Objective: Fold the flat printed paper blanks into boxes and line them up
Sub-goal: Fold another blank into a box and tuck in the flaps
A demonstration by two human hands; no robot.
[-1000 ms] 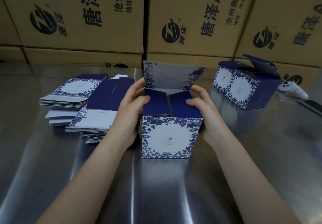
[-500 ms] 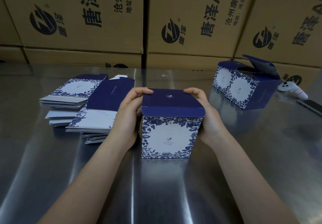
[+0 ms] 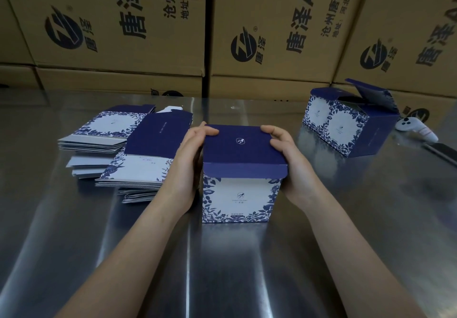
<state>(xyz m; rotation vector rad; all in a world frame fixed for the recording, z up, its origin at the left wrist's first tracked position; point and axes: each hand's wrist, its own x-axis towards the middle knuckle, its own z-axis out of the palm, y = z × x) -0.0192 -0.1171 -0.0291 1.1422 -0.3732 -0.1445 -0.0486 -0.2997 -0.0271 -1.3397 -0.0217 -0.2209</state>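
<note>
Directly ahead on the worktop, we find the box upright between our hands, left hand and right hand each gripping a side, fingers curled over the lid, whose tuck flap overhangs the near face, equally near both.

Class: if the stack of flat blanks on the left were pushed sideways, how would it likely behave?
The stack of blanks would probably shear and fan out, since its sheets already lie offset. One blank likely flexes, being thin card. On the shiny metal table it may slide easily.
</note>
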